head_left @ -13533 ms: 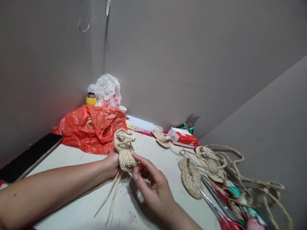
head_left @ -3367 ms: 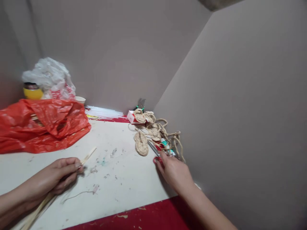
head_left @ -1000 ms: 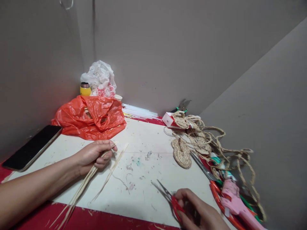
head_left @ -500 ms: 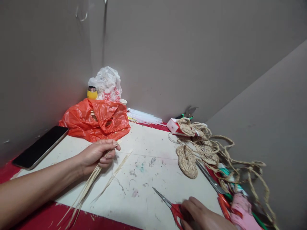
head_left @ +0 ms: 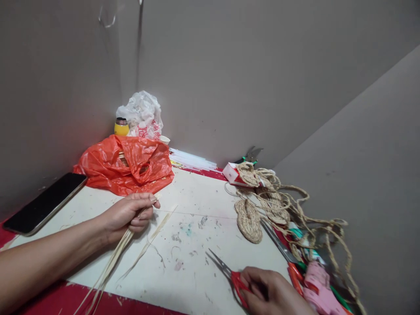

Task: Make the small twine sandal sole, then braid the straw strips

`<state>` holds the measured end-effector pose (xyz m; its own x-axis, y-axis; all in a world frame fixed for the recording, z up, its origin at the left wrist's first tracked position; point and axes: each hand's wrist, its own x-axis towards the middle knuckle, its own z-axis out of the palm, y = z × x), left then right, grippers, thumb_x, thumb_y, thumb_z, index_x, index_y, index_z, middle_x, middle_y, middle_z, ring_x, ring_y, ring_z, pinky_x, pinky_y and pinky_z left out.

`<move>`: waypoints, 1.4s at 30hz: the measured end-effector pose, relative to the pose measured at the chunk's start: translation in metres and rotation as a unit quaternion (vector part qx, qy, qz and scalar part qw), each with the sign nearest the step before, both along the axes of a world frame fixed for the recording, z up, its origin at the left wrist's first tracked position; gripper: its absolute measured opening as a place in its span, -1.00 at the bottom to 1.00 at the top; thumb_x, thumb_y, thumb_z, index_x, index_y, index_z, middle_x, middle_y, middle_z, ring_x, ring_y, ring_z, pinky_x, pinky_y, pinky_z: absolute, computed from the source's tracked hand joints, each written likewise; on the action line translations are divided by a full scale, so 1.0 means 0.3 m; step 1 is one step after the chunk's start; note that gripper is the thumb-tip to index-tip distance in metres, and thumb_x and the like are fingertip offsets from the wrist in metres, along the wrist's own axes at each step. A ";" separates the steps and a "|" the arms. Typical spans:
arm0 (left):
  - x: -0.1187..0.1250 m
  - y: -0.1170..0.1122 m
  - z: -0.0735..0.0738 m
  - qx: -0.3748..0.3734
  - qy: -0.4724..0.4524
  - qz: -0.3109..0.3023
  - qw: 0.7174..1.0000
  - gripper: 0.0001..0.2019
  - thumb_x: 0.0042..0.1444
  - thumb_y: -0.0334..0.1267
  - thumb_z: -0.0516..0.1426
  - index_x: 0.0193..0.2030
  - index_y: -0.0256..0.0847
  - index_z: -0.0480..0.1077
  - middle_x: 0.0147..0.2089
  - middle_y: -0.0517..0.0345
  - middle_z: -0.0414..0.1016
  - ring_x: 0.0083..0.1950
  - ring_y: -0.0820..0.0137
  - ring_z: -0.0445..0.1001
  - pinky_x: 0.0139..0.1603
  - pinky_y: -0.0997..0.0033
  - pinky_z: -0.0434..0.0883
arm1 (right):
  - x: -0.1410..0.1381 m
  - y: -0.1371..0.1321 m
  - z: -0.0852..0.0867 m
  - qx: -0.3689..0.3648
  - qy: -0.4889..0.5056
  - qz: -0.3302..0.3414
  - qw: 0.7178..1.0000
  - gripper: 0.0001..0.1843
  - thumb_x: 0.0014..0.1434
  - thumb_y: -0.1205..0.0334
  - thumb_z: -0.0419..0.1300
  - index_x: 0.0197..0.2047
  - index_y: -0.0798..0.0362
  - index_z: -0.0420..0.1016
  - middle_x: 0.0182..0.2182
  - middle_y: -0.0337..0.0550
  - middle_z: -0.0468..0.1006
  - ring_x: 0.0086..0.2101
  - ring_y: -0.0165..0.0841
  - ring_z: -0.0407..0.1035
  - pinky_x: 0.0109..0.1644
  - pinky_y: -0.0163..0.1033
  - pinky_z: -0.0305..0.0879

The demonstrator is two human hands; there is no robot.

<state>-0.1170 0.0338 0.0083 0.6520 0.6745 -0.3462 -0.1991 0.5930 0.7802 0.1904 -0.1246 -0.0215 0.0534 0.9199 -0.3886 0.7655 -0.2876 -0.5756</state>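
My left hand (head_left: 136, 213) is closed around a bundle of pale straw strips (head_left: 113, 266), whose long ends trail down toward the table's near edge. Beside it, on the white board (head_left: 210, 280), lie a few loose strips (head_left: 154, 236). At lower right my right hand (head_left: 267, 288) grips the red handle of a small pair of scissors (head_left: 226, 271). The blades point away to the upper left and look nearly closed. A coiled, woven straw piece (head_left: 249, 221) rests on the board further off, apart from both hands.
A red plastic bag (head_left: 127, 164) sits behind my left hand, with a phone (head_left: 46, 203) to its left. Braided cord (head_left: 315, 218), larger scissors (head_left: 278, 240) and a pink tool (head_left: 318, 284) crowd the right side. Grey walls (head_left: 210, 78) close off the back.
The view has turned slightly right. My right hand has lifted the scissors a little and its fingers are further around the handle. The left hand keeps its hold on the strips.
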 end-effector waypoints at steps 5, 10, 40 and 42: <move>-0.003 0.001 -0.005 -0.002 0.002 -0.001 1.000 -0.89 0.14 -0.25 0.09 -0.33 -0.26 0.32 -0.68 0.41 0.00 -0.69 0.68 -0.19 -0.72 0.68 -0.20 | 0.001 0.027 -0.039 -0.047 0.268 -0.094 0.958 -0.60 -0.05 0.03 0.28 -0.60 0.06 0.18 -0.71 -0.45 -0.01 -0.64 -0.57 -0.21 -0.58 -0.36 -0.30; -0.003 -0.001 -0.007 0.001 0.003 -0.008 1.000 -0.87 0.15 -0.24 0.09 -0.34 -0.26 0.32 -0.67 0.42 -0.04 -0.68 0.68 -0.20 -0.72 0.67 -0.19 | -0.061 0.034 -0.002 -0.081 0.468 -0.163 0.865 -0.48 0.03 -0.21 0.18 -0.58 0.07 0.19 -0.71 -0.48 -0.06 -0.72 -0.63 -0.27 -0.67 -0.41 -0.37; -0.005 -0.019 0.038 0.017 -0.025 -0.030 0.999 -0.85 0.11 -0.22 0.14 -0.39 -0.27 0.35 -0.66 0.44 -0.14 -0.67 0.70 -0.24 -0.72 0.70 -0.19 | -0.099 0.136 0.036 -0.033 0.403 -0.231 0.885 -0.46 -0.05 -0.23 0.21 -0.61 0.03 0.11 -0.78 -0.51 -0.06 -0.75 -0.62 -0.22 -0.67 -0.41 -0.35; -0.006 -0.017 0.041 0.016 -0.021 -0.022 0.999 -0.85 0.10 -0.22 0.14 -0.39 -0.27 0.36 -0.65 0.43 -0.13 -0.67 0.69 -0.24 -0.72 0.69 -0.18 | -0.075 0.103 0.045 0.018 0.252 -0.166 0.953 -0.50 0.00 -0.15 0.20 -0.63 0.03 0.10 -0.77 -0.46 0.01 -0.72 -0.58 -0.12 -0.63 -0.38 -0.25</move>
